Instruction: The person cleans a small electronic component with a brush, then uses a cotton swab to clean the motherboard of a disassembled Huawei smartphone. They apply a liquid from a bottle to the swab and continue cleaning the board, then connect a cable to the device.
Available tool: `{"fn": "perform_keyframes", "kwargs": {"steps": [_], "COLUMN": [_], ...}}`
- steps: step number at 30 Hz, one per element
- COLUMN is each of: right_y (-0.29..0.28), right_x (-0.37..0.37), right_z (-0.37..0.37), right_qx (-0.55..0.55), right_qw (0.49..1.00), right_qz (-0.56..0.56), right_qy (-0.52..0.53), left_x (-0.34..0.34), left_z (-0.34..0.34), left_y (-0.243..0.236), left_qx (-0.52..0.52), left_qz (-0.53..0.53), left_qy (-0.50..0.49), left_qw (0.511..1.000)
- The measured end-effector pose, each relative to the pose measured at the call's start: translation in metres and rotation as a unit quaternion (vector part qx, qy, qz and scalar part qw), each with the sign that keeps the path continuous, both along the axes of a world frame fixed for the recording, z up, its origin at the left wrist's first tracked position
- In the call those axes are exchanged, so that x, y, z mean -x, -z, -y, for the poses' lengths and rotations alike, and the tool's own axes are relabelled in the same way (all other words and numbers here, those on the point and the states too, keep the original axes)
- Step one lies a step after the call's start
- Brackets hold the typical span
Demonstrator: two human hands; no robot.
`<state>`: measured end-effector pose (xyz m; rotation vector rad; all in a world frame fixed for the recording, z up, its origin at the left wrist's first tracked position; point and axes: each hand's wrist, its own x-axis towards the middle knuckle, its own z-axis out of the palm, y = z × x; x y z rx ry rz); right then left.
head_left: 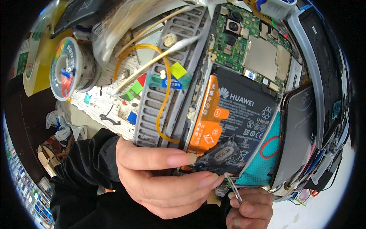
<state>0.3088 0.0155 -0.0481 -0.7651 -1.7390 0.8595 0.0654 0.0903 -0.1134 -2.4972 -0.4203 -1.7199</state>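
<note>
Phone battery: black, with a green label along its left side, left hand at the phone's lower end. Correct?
Not quite: the head view shows an orange label, not green, along the left side of the black battery. The left hand is at the lower end of the phone.

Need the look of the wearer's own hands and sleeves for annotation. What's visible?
Left hand: bare, no glove or ring showing. Long, loose black sleeve, creased, covering the wrist; no print made out on it. Right hand: also ungloved, no ring showing; its cuff can't be made out. No cables or markings visible on either hand.
</note>
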Motion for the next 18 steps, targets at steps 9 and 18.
{"fn": "perform_keyframes", "kwargs": {"steps": [9, 18], "right_y": [-0.006, 0.002], "right_x": [-0.002, -0.004], "right_z": [-0.005, 0.001], "right_qx": [0.029, -0.005], "right_qw": [0.999, 1.0], "right_qz": [-0.001, -0.013], "right_qy": [-0.043, -0.007], "left_x": [-0.012, -0.003], "left_z": [0.002, 0.0], "left_y": [0.002, 0.003], "left_qx": [-0.008, -0.004], "left_qz": [0.062, 0.02], "left_qy": [-0.046, -0.007], "left_qw": [0.997, 1.0]}}
